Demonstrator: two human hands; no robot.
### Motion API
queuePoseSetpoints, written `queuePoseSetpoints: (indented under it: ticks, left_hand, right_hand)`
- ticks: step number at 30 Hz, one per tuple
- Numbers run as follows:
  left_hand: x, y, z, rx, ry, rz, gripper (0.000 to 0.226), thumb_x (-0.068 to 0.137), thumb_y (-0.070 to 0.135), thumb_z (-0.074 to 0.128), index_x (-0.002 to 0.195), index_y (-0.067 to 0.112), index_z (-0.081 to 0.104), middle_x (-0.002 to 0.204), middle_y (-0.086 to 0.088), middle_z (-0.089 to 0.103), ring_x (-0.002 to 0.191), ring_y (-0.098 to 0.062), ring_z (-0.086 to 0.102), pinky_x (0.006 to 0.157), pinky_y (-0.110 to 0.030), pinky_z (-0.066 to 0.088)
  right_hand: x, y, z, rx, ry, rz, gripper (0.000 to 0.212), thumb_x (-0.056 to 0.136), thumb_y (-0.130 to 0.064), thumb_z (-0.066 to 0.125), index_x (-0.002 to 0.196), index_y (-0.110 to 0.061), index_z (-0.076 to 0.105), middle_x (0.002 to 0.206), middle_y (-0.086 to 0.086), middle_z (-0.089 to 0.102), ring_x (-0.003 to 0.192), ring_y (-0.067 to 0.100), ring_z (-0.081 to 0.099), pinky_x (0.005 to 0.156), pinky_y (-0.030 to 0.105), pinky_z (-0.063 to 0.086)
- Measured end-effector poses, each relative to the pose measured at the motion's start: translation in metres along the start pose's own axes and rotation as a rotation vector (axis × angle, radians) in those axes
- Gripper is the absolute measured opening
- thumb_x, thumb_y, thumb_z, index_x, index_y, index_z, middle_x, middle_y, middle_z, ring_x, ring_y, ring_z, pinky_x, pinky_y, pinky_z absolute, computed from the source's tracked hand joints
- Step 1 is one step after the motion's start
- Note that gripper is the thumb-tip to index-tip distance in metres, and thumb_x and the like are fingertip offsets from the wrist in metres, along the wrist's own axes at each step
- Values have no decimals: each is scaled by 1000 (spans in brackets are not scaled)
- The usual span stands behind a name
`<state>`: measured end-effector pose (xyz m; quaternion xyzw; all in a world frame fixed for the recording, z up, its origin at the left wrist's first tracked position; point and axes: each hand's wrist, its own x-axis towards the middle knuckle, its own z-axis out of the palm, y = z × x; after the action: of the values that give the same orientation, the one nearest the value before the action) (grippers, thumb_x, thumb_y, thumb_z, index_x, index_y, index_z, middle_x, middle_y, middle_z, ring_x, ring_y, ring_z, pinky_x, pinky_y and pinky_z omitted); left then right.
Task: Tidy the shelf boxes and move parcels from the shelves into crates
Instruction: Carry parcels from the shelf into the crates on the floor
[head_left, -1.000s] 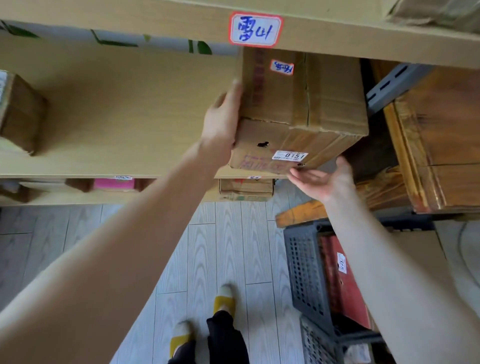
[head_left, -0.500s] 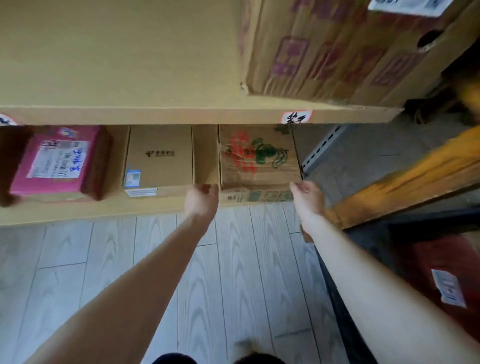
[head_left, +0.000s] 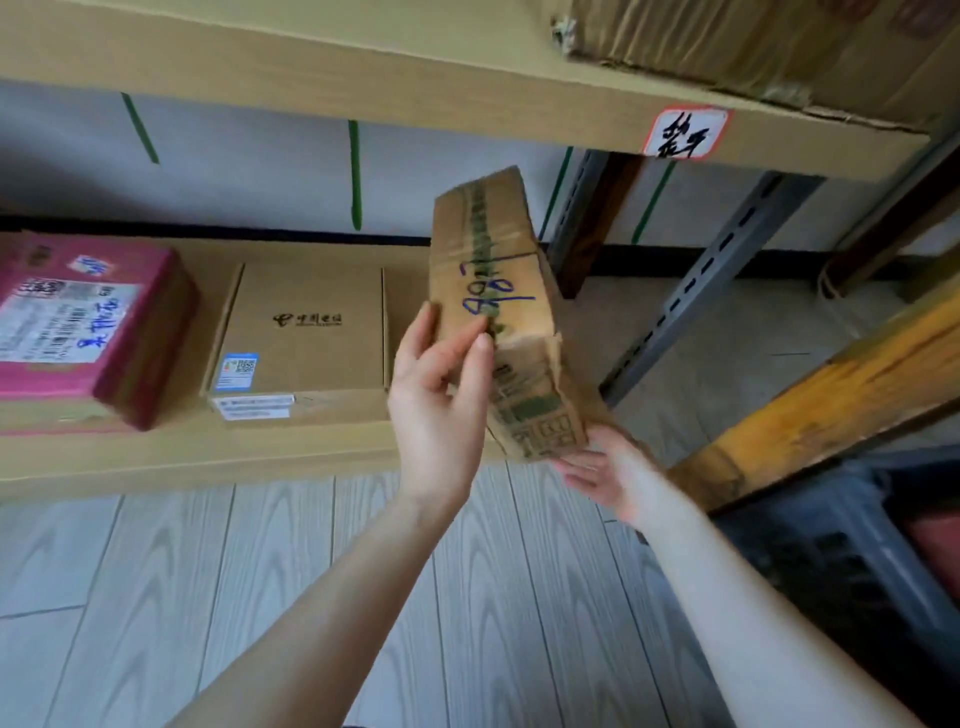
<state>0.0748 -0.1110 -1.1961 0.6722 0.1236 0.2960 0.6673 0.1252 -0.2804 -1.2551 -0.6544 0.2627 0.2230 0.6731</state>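
A flat brown cardboard parcel with green print and blue handwriting is tilted up on edge, lifted off the lower shelf. My left hand grips its left side, thumb and fingers curled round the edge. My right hand supports it from underneath at its near right corner, palm up, fingers mostly hidden by the parcel. A dark plastic crate with something red in it stands on the floor at the lower right.
On the lower shelf lie a plain brown box with a logo and a pink parcel at the left. The upper shelf carries a large taped carton. A grey metal upright and a yellow wooden beam stand right.
Both hands left the large carton on the upper shelf, dropped to the lower shelf, took the green-printed parcel by its sides and have now lifted it off the shelf, tilted on edge.
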Motion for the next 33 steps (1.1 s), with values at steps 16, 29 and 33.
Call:
queuePoseSetpoints:
  ticks: [16,29,33]
  left_hand:
    - [-17,-34,22,102,-234,-773,54,81,37,66,124,8,49,109,-1,57,99,-18,54,85,-27,40]
    - [-18,-44,-5,17,27,-712,18,85,27,63,97,17,56,79,10,57,78,-11,54,76,-26,39]
    - [-12,-46,-1,108,-49,-631,11,91,28,52,93,17,54,78,8,57,79,-16,54,70,-27,41]
  right_hand:
    - [-59,-58,-23,276,-40,-228,43,89,-52,45,115,-19,55,113,7,64,103,23,62,79,38,50]
    - [-32,-15,-13,192,248,8,46,100,-38,27,130,-7,42,122,26,56,87,31,61,71,37,53]
    - [-20,-27,-14,489,153,57,55,98,-45,28,132,-3,37,121,27,53,98,32,59,75,35,54]
